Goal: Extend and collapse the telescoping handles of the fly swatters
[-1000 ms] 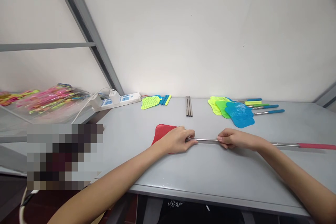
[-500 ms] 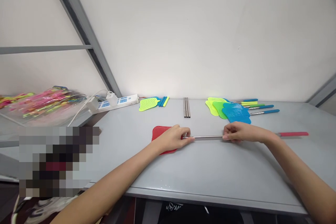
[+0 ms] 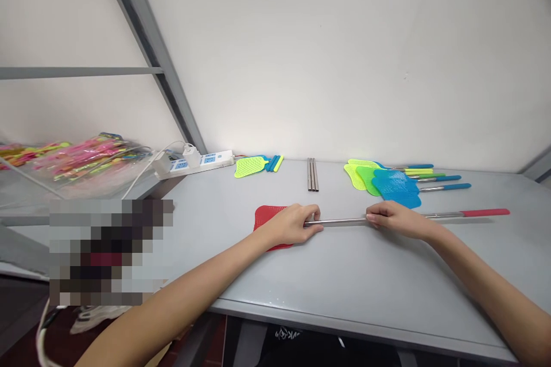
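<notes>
A red fly swatter [image 3: 267,215] with a telescopic metal rod [image 3: 344,222] and a red grip [image 3: 486,213] stretches sideways across the table in front of me. My left hand [image 3: 298,223] lies partly over its red mesh head, fingers and thumb closed about the rod just beside the head. Farther right, my right hand [image 3: 394,219] pinches the rod between thumb and fingers and hides part of it. The red grip extends past the right hand, tilted slightly upward with a shadow below it.
Metal tubes [image 3: 313,175] lie at the back of the grey table [image 3: 344,292]. Assembled blue, green and yellow swatters [image 3: 396,186] are piled back right. Yellow and blue swatter parts [image 3: 252,167] lie beside a power strip [image 3: 193,164]. Bagged colourful items [image 3: 90,157] are at left.
The view has turned a little, so most things appear farther right. The grip end of the red swatter has risen slightly. Both hands keep their hold on the rod.
</notes>
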The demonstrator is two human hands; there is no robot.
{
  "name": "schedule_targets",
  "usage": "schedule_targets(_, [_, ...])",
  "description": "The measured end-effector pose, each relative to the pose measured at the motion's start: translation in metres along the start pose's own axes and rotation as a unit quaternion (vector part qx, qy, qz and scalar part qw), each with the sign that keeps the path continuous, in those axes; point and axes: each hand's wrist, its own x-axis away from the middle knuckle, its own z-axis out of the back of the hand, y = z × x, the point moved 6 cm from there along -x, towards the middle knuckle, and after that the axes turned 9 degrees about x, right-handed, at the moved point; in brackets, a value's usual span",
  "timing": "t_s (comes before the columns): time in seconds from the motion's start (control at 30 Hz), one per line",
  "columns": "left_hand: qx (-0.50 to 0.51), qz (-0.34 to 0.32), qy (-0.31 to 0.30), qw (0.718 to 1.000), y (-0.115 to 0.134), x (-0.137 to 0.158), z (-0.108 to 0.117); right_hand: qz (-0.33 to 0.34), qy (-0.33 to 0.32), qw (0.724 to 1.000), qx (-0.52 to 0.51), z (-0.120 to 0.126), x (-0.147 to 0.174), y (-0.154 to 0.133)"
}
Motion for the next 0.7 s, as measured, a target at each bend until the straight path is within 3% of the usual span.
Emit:
schedule_targets(0.33, [-0.043, -0.043, -0.014, 0.998, 0.004, 0.001, -0.003, -0.079, -0.074, 0.991, -0.078, -0.022, 0.000, -0.001])
schedule_targets(0.7, [-0.025, -0.041, -0.049, 0.998, 0.004, -0.002, -0.002, -0.031, -0.077, 0.992, -0.100, -0.007, 0.004, -0.013])
